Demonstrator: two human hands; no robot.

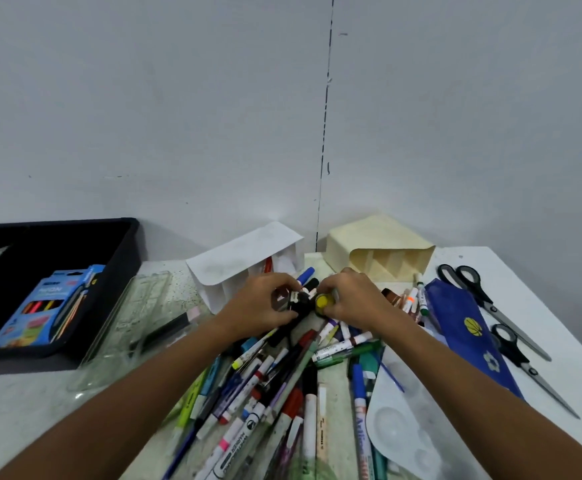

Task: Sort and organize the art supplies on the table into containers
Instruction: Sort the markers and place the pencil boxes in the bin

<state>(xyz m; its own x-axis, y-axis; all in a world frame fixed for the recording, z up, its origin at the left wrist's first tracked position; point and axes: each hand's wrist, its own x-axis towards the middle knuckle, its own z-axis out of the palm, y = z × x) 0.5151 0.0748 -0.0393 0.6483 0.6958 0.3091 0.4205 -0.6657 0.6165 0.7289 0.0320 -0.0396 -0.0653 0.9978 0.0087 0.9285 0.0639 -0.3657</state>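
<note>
**Both hands gathering markers at the far side of the pile**

The left hand (265,303) curled its fingers round a bundle of markers (303,292), black and blue caps poking out toward the far edge of the table (524,306). The right hand (355,299) closed thumb and fingers on a yellow-capped item (322,301) pressed against that bundle; whether it was a marker or a glue stick could not be told. The hands met just in front of the white organizer (241,265), lying on its side with its compartments facing the person; the cream organizer (383,254) lay likewise to its right, both at the far edge.

To do this step well, the bundle should probably be squared so all caps point one way, then slid into a single compartment, with the organizer steadied or stood up first so nothing rolls out.

Nearer the person the pile (282,386) of pens and markers spread to the near edge. A clear tray (133,317) lay left of it, a black bin (116,258) with a blue box (47,303) at the left edge, a white palette (417,420) and blue pouch (462,323) to the right, and two scissors (490,299) toward the right edge.

Readable writing: "NEON" on the blue box, "Artline" on a blue marker (360,410), "MARKER" on a white one (237,441).
</note>
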